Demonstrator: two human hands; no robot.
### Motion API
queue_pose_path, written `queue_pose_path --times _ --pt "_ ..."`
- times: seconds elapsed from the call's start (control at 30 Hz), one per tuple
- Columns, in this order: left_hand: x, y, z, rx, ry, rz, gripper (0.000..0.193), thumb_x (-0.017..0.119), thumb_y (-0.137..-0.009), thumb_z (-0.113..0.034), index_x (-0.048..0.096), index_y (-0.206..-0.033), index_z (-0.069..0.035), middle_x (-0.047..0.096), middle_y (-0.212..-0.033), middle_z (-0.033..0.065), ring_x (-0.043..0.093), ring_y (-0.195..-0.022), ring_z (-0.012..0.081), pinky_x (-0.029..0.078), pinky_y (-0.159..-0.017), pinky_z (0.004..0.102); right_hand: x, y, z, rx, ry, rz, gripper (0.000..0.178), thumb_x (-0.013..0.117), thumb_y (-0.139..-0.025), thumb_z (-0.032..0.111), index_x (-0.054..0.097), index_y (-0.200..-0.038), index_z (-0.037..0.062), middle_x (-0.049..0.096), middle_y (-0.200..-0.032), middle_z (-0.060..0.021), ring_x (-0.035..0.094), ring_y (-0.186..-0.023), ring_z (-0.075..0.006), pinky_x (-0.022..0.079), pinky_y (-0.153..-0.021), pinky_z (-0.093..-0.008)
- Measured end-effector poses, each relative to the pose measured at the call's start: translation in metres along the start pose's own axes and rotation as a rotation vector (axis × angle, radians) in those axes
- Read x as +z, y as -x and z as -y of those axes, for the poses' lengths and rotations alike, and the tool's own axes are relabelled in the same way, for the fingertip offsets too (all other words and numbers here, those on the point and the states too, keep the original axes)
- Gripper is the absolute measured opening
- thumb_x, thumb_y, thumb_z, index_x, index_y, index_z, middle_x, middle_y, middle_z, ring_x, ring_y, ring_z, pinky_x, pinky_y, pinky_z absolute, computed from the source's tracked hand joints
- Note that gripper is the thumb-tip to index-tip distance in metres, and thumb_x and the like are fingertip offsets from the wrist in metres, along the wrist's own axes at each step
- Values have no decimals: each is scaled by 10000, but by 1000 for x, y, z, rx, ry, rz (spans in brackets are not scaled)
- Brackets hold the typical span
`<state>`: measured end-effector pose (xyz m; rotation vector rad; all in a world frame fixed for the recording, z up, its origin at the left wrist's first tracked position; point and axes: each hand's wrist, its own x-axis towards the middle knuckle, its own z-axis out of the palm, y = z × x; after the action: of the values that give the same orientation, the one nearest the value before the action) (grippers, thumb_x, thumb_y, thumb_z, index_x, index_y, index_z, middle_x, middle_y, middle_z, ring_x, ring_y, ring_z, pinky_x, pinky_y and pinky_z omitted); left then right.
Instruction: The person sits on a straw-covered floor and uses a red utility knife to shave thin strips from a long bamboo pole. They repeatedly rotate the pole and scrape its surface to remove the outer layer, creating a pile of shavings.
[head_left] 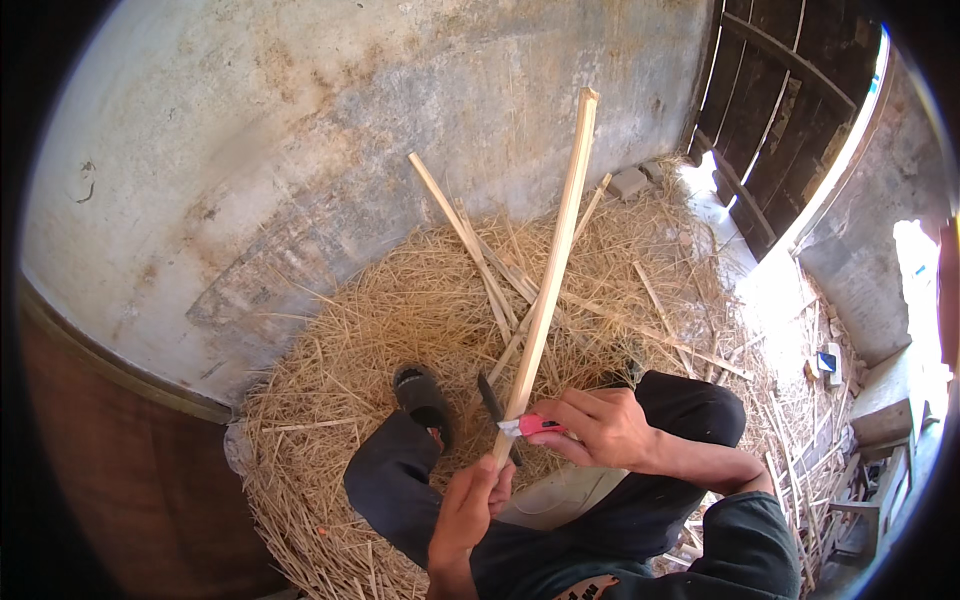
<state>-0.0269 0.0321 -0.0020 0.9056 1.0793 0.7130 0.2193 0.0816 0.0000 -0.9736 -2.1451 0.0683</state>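
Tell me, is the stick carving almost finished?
Hard to say exactly. Done: a big pile of shavings and several thin sticks lie on the floor. In hand: the left hand holds a long pale stick at its lower end, and the right hand presses a pink knife against it there. Left: the rest of the stick, above the blade.

Straw-strewn floor (330, 330) under scattered pale sticks (465, 240).
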Motion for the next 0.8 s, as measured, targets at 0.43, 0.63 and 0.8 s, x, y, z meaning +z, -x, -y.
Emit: queue_pose_path --times 0.43,0.63,0.8 --pt "22 -7 -2 330 -478 -182 512 338 -1184 -376 612 -993 12 536 -677 105 541 -593 244 424 -594 395 -7 -5 0 10 68 -11 345 832 -916 352 756 -1132 93 598 -758 -6 649 -530 -192 510 -472 -344" --pt "24 -3 -4 337 -509 -186 516 333 -1181 -385 602 -993 13 539 -672 124 554 -588 280 430 -596 419 -9 -5 -4 -10 82 -25 375 842 -901 372 762 -1152 104 591 -752 1 645 -529 -180 498 -469 -336" --pt "26 1 -3 342 -485 -224 499 340 -1184 -360 570 -924 -1 491 -667 75 476 -602 193 378 -577 363 -16 -11 -2 -19 118 -30 386 849 -885 393 766 -1136 112 603 -761 11 638 -527 -169 489 -468 -320"
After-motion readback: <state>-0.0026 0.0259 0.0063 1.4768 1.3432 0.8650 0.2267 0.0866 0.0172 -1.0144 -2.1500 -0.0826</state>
